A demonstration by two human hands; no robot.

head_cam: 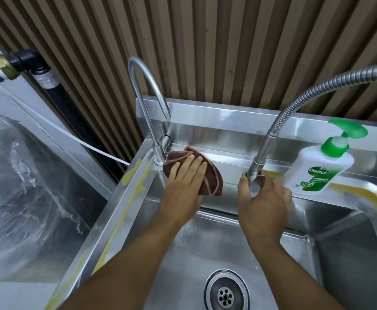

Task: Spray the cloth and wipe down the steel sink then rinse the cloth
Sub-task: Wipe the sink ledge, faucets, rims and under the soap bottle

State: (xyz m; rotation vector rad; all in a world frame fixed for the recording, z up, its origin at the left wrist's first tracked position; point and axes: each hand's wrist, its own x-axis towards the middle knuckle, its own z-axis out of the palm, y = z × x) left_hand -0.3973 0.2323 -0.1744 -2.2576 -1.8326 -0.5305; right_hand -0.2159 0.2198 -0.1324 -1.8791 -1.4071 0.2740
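A brown cloth [212, 179] with pale stripes lies pressed against the back ledge of the steel sink [136, 198], right beside the base of the curved tap [148, 101]. My left hand [184, 186] lies flat on the cloth, fingers spread over it. My right hand [264, 195] is closed around the lever at the base of the flexible hose tap [270, 135]. No water is visibly running. The drain [225, 297] sits at the bottom of the basin below my arms.
A white Dettol pump bottle [317, 171] with a green top stands on the ledge just right of my right hand. A black pipe [46, 79] runs down the slatted wall at the left. A plastic-wrapped steel surface [22, 186] lies left of the sink.
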